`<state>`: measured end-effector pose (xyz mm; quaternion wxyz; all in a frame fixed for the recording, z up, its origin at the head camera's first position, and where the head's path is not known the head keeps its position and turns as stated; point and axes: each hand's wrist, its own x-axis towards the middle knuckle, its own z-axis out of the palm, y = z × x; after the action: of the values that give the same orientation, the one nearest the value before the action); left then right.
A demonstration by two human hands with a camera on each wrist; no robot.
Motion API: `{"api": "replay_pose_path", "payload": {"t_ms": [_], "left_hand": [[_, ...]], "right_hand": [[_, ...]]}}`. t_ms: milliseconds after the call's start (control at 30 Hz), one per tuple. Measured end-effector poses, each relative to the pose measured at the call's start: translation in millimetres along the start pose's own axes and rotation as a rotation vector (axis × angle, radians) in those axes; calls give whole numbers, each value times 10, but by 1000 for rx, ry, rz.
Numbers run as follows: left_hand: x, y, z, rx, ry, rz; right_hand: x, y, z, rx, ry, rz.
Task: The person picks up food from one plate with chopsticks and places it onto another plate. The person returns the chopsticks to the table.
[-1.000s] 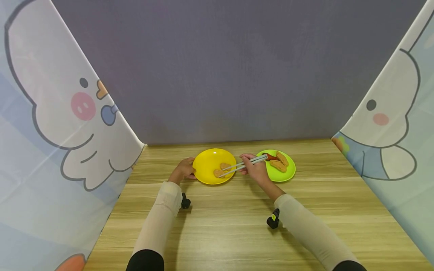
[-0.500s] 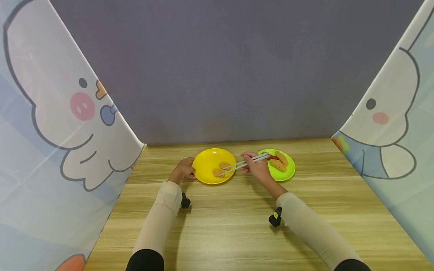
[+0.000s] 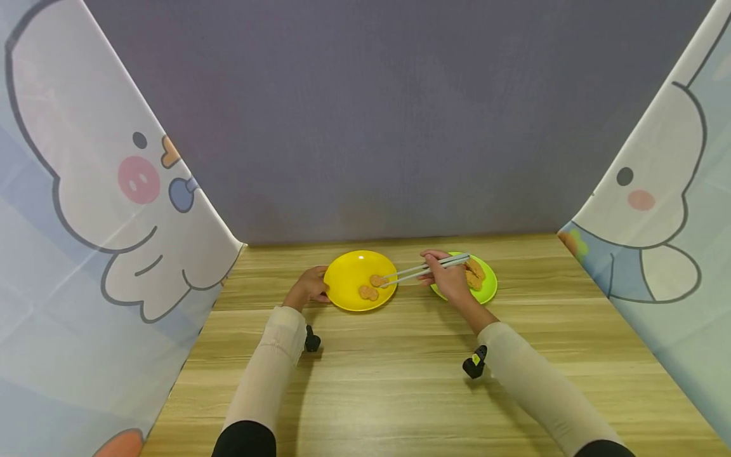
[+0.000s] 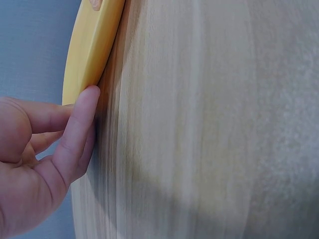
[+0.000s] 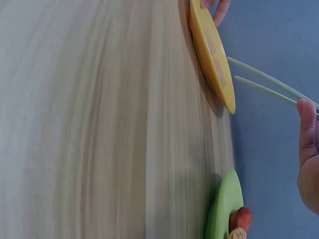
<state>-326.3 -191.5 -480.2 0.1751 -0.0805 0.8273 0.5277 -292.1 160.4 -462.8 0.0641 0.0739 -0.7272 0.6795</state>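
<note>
My left hand (image 3: 311,284) pinches the left rim of a yellow plate (image 3: 345,270); the left wrist view shows its fingers (image 4: 82,119) right at the edge. Two light brown nuggets (image 3: 368,292) lie on the right half of this plate. My right hand (image 3: 447,277) holds a pair of pale chopsticks (image 5: 264,89) pointing left. Their tips stand apart over the plate in the right wrist view, with nothing between them; from the head, they overlap the upper nugget. Below my right hand is a green plate (image 3: 488,293), partly hidden by it.
The green plate bears brown fried pieces (image 3: 475,270) and a red piece (image 5: 240,219). Both plates are on a wood-grain table (image 3: 365,381) near its back edge. A grey wall (image 3: 365,127) rises behind, with cartoon-printed panels (image 3: 68,190) at both sides.
My right hand and the chopsticks have moved right and slightly up; the tips have left the lower nugget and now cover more of the green plate. The left hand and yellow plate stay put.
</note>
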Motion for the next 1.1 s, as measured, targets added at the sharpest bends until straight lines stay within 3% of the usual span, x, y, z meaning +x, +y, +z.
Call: {"api": "replay_pose_path", "payload": {"t_ms": [367,733,1100], "left_hand": [[-28,8,5,22,9,14],[4,-17,-3,41,15,5],[0,-9,0,50,9,13]], "right_hand": [[65,-24,-325,29,45,-23],[41,-39,-688,102,116,6],[-36,23,-1111,127,143,-38]]}}
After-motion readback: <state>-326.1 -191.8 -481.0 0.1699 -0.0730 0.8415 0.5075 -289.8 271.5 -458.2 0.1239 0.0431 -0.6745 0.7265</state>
